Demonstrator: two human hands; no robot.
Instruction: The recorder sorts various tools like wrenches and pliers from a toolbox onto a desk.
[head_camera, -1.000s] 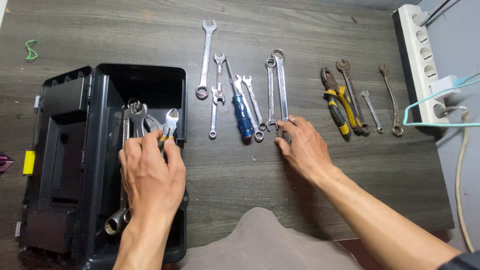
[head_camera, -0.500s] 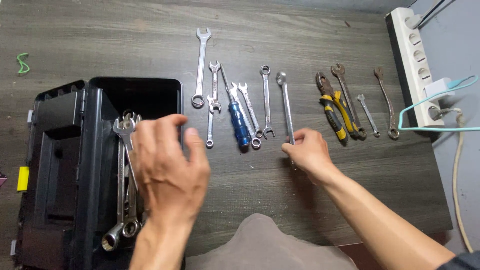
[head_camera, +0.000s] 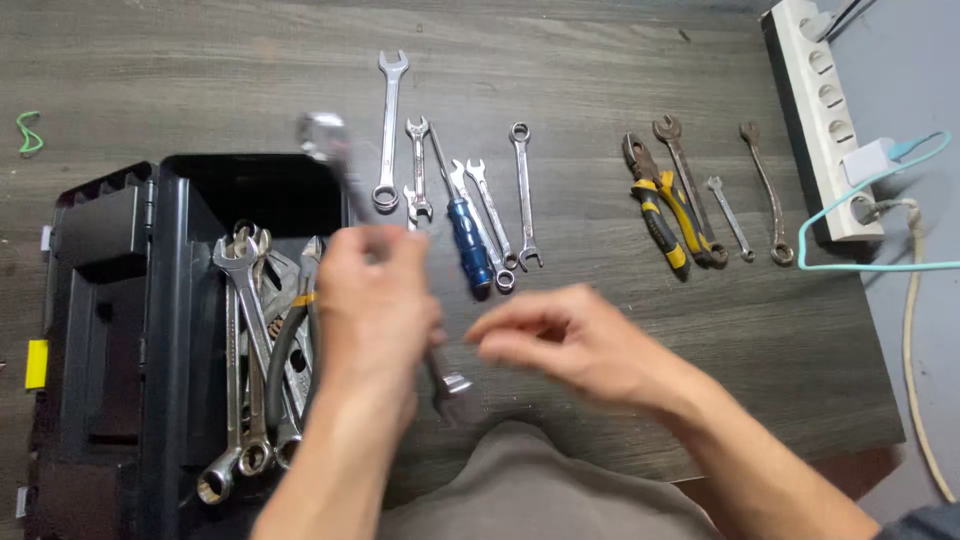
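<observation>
- The left hand (head_camera: 375, 300) sits at centre frame, just right of the black toolbox (head_camera: 180, 300); its fingers are clamped round the shank of a long combination wrench (head_camera: 345, 175), which is blurred.
- That wrench runs slantwise: its ring end points to the upper left above the toolbox's far right corner, and its open end (head_camera: 452, 385) sticks out below the hand, near the lower edge of the table (head_camera: 600, 60).
- The right hand (head_camera: 565, 340) hovers right of centre, close to the left hand but apart from it; its fingers are loosely spread and hold nothing; it too is blurred.
- In the toolbox, left of centre, lie several wrenches (head_camera: 245, 340) and a pair of pliers with dark grips (head_camera: 290, 330).
- On the table at upper centre lies a row of wrenches (head_camera: 387, 130) with a blue-handled screwdriver (head_camera: 465, 240) among them.
- Further right lie yellow-and-black pliers (head_camera: 660, 215) and three rusty wrenches (head_camera: 765, 190); a white power strip (head_camera: 815, 110) lies along the upper right edge, with a teal cable (head_camera: 850, 265) plugged in.
- A green rubber band (head_camera: 28, 132) lies at upper left.
</observation>
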